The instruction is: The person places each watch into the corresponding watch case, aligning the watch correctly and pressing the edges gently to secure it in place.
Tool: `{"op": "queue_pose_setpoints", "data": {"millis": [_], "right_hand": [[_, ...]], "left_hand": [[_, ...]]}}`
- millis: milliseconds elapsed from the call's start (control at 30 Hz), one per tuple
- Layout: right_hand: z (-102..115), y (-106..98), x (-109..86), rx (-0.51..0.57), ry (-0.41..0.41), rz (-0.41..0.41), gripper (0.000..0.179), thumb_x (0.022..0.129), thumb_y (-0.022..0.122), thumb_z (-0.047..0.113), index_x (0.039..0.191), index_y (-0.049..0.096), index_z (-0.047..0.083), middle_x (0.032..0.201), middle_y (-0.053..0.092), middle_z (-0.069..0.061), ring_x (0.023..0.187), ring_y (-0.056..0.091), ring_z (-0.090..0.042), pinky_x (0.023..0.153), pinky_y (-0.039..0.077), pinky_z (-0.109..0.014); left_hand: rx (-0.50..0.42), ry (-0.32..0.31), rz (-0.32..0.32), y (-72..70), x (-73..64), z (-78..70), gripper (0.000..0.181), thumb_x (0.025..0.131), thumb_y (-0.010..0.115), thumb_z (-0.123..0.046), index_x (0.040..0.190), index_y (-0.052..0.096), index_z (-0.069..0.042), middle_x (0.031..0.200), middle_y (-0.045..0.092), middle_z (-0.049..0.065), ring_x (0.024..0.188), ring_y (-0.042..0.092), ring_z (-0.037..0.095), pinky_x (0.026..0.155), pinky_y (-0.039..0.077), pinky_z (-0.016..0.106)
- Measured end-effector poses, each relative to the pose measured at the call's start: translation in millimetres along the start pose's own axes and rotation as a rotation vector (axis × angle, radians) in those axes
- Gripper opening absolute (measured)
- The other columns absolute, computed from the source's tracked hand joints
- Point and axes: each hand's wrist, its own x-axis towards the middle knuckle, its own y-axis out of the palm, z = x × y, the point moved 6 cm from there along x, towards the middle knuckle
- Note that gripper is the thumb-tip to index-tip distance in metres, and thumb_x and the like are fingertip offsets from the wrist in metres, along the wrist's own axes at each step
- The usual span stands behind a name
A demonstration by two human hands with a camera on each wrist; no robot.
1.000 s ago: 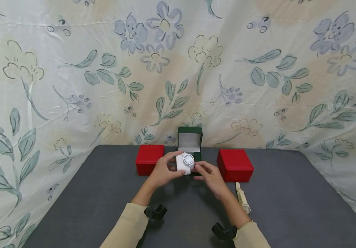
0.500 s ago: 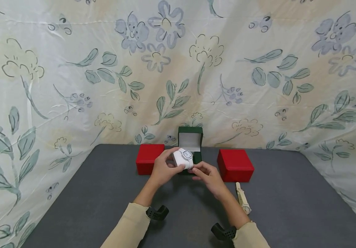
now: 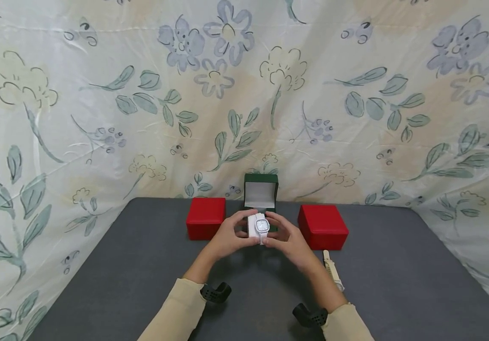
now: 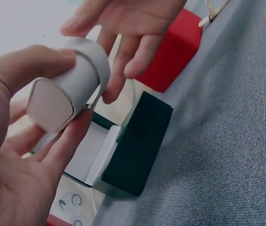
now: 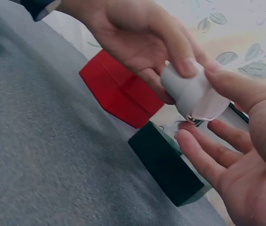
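A white wristwatch [image 3: 262,226] is wrapped round a white watch cushion [image 3: 251,226], its dial towards the head camera. My left hand [image 3: 226,237] grips the cushion from the left, thumb against one side and fingers behind, as the left wrist view shows. Opposite it, my right hand [image 3: 292,240] curves loosely beside the watch, thumb at the strap's lower part and fingers spread near its other side. Behind both hands, the green watch box [image 3: 261,193] stands with its lid up and its pale lining showing; the hands hide most of its base.
One red box [image 3: 206,219] stands left of the green box, another red box [image 3: 323,227] to the right. A cream-strapped watch [image 3: 332,269] lies on the dark grey tabletop [image 3: 142,274] beside my right forearm. Floral cloth [image 3: 244,94] hangs behind the table.
The cushion with the watch has turned upright from its tilt and shifted slightly down and right. My right hand has gone from fingertips at the strap to spread around the watch's right side.
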Motion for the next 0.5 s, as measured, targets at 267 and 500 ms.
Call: {"op": "queue_pose_setpoints", "data": {"millis": [267,500], "right_hand": [[-4.1,-4.5,-0.2,-0.028,0.021,0.068,0.070,0.084,0.074,0.017,0.145,0.042,0.028,0.147,0.045,-0.012,0.106,0.062,-0.032,0.087,0.057,-0.037],[-5.3,-4.8,-0.8,-0.017,0.037,0.064,0.070,0.083,0.076,0.017,0.144,0.043,0.025,0.147,0.043,-0.013,0.104,0.062,-0.032,0.085,0.058,-0.037]], "left_hand": [[-0.056,-0.021,0.158,5.7,-1.1,0.1,0.075,0.083,0.072,-0.004,0.148,0.036,-0.011,0.151,0.040,0.010,0.128,0.050,0.037,0.094,0.054,0.043],[-0.013,-0.028,0.161,7.4,0.0,2.1,0.074,0.083,0.074,-0.007,0.147,0.038,-0.009,0.150,0.043,0.011,0.126,0.053,0.037,0.089,0.056,0.039]]}}
